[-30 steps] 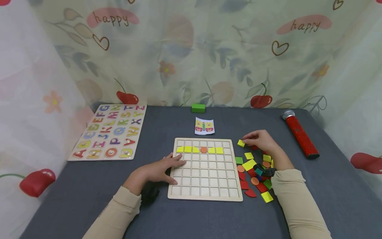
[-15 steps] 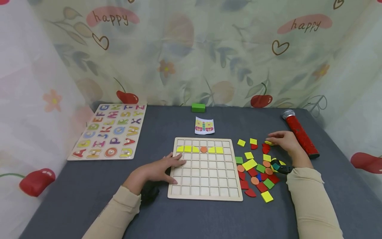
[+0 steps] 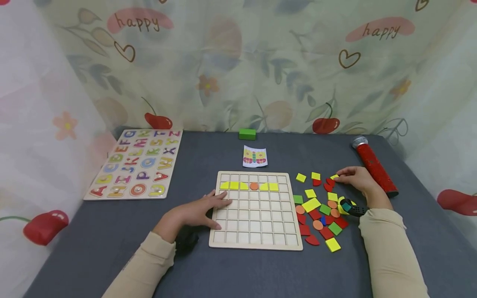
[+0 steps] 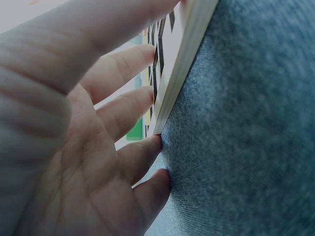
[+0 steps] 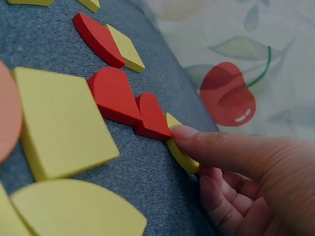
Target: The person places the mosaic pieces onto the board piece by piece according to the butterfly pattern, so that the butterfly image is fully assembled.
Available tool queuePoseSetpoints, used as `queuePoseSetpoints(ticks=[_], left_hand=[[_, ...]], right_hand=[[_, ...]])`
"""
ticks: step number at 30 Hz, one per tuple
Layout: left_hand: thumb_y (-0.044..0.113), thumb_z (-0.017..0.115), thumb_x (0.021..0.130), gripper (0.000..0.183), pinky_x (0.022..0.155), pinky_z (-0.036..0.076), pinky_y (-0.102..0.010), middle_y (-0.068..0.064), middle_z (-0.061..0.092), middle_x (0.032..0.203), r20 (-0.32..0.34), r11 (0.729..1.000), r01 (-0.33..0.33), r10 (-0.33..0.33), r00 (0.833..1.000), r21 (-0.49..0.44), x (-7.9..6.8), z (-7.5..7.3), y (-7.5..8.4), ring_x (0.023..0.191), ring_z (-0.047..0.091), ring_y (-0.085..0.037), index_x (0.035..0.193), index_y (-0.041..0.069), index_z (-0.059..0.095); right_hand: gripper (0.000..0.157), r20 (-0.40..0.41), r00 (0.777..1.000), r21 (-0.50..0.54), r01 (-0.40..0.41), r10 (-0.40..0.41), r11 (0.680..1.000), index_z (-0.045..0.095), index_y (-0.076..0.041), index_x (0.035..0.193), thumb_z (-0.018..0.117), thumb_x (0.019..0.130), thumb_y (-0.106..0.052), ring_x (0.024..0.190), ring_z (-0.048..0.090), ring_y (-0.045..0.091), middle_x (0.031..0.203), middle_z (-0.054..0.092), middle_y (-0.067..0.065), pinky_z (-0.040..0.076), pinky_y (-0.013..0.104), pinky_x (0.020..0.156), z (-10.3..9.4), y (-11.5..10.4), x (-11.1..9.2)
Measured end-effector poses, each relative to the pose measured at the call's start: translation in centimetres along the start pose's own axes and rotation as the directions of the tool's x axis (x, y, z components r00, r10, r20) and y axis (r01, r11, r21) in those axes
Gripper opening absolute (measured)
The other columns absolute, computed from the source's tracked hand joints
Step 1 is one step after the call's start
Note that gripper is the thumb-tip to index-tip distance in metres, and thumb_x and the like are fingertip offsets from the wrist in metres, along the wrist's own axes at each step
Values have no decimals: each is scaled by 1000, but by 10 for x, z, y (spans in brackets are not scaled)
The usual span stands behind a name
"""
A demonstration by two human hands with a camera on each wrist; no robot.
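On the desk [image 3: 246, 273], the stiff-looking wooden grid board [image 3: 260, 215] lies centrally, its left side touched by the spread left hand [image 3: 201, 210], while at far right the right hand [image 3: 358, 180] pinches a small yellow piece [image 5: 183, 157], probably light, hard and slightly slippery, best held by opposite edges.

Table [image 3: 257, 273]: dark blue-grey, woven-looking top. Directly on it, left to right: alphabet board [image 3: 127, 196] lying flat, far left. Grid board [image 3: 255, 226] flat, mid-table. Small printed card [image 3: 255, 156] just beyond that, slightly curled. Green block [image 3: 247, 134] behind the card, at the far edge. Loose pieces scattered right of the grid board, some touching: yellow pieces [image 3: 311, 205], red pieces [image 3: 326, 233], green pieces [image 3: 335, 229], orange discs [image 3: 318, 225], one blue piece [image 3: 323, 221] visible. Red microphone [image 3: 378, 169] on its side, far right, head pointing to the far edge.
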State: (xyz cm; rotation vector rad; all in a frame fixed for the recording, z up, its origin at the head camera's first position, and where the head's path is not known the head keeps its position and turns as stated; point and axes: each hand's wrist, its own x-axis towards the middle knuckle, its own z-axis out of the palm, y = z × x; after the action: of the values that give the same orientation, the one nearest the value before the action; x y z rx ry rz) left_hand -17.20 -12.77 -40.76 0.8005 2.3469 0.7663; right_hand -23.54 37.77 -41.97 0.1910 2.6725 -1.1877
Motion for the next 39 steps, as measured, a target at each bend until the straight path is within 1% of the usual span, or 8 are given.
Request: queuePoseSetpoints(ticks=[5,11,14,21,24,30,35,39], left_hand=[[24,73,79,75,115,7,-55,-3,16,157,3,1000,1,-1,1000,-6,0,0,-1,145,-2,-33,144,18,36],[25,74,79,75,115,7,-56,-3,16,157,1,1000,3,-3,1000,-3,0,1,-1,145,-2,-33,144,19,37],[25,73,79,75,115,8,-56,-2,16,157,3,1000,6,-6,1000,-2,0,1,-1,145,-2,-33,144,20,36],[25,74,79,74,114,11,-56,-2,16,157,-2,1000,14,-14,1000,-4,0,1,-2,145,-2,-32,144,20,37],[25,74,79,74,114,12,-56,-1,16,157,1,1000,15,-15,1000,-2,-1,1,-2,145,-2,-32,144,20,37],[25,74,79,75,114,12,-56,-2,15,157,0,1000,12,-12,1000,-4,-1,1,-1,145,-2,-33,144,20,37],[25,74,79,75,115,14,-55,-2,15,157,-7,1000,11,-11,1000,-3,-1,2,-2,145,-2,-32,144,20,37],[24,74,79,76,115,13,-55,-2,14,157,-5,1000,5,-5,1000,-9,-1,2,-2,145,-3,-32,144,19,37]], right_hand=[[40,-9,1000,40,26,-26,999,57,3,111,68,86,-25,72,54,2,76,59,-14,48,18,67,3,-4,-1],[40,-63,995,62,78,-74,995,55,8,114,64,89,-21,71,57,-1,79,62,-12,52,20,65,7,-15,-6],[40,-63,993,50,103,-100,993,55,8,116,61,91,-22,72,59,-1,84,64,-7,53,20,66,9,-23,-9],[37,40,987,30,153,-154,988,57,10,119,56,94,-18,73,62,6,106,63,22,55,20,68,22,-47,-10],[35,96,983,42,154,-158,987,56,10,120,53,95,-15,76,61,8,113,59,27,55,21,70,30,-53,-10],[33,189,970,80,141,-154,987,57,9,119,55,94,-13,78,65,9,113,57,24,56,25,74,43,-66,-7],[33,191,961,68,190,-200,979,56,7,116,62,90,-12,74,65,12,96,62,16,56,25,70,58,-78,-5],[31,185,957,50,220,-225,974,57,5,109,66,87,-15,70,59,16,83,64,9,52,26,64,73,-85,-3]])
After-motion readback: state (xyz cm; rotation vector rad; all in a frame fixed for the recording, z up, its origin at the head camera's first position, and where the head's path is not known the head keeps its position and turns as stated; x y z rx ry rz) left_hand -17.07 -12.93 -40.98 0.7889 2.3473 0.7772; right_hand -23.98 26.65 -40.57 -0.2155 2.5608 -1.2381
